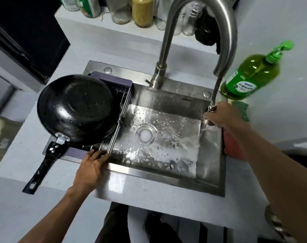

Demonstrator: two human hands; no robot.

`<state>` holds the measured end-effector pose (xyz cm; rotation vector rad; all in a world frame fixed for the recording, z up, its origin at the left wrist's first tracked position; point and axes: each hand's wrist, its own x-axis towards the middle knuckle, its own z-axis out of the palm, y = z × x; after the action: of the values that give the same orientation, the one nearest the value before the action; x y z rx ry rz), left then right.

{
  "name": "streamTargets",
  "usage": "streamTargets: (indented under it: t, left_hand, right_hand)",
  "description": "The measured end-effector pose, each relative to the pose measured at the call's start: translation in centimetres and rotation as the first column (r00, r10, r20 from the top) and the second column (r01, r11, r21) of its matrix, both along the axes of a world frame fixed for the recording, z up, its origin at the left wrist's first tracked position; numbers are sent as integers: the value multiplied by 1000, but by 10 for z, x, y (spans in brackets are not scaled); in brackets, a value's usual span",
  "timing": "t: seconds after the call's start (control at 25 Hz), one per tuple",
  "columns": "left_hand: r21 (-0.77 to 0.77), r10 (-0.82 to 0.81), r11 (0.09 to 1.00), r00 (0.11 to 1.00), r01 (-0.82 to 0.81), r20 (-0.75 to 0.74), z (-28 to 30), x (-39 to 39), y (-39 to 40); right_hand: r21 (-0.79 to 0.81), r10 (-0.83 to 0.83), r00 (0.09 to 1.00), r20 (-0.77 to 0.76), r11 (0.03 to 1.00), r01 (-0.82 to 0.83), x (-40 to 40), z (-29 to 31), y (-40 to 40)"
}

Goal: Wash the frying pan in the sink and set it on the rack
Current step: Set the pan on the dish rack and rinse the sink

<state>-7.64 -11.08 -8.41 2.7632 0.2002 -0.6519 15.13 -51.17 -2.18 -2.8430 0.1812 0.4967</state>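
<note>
1. I see the black frying pan lying upside down on the rack, its wet underside facing up with water droplets on it.
2. The rack spans the left end of the steel sink, with purple end pieces at the far and near rims and metal rods between them.
3. The pan's black handle sticks out over the near left corner of the sink and onto the white countertop.
4. My left hand rests on the near rim of the sink, fingers straight and spread, their tips touching the near ends of the rack's rods; it grips nothing.
5. My right hand is at the right rim of the sink, fingers curled round the pull-out spray head of the faucet, whose hose hangs from the spout.
6. Water runs from the spray head down the sink's right wall, and the basin floor around the drain is wet and bubbly.
7. A green dish soap pump bottle stands on the counter beyond the sink's far right corner, with a green sponge just beside it.
8. Jars and bottles line the ledge behind the faucet.
</note>
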Motion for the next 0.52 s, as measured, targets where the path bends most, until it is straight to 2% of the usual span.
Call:
streamTargets:
  t: [0.2,0.36,0.52]
  left_hand:
    - [-10,13,1000,1000,-13,21,-9,-1,4]
    - [-12,24,1000,999,-24,21,-11,1,4]
    - [2,44,999,999,-44,14,-11,1,3]
  right_hand:
    - [-71,37,983,-182,996,-51,-14,8,3]
    - [168,76,947,-312,985,-24,-36,13,15]
    - [282,101,951,-293,959,-15,-59,5,47]
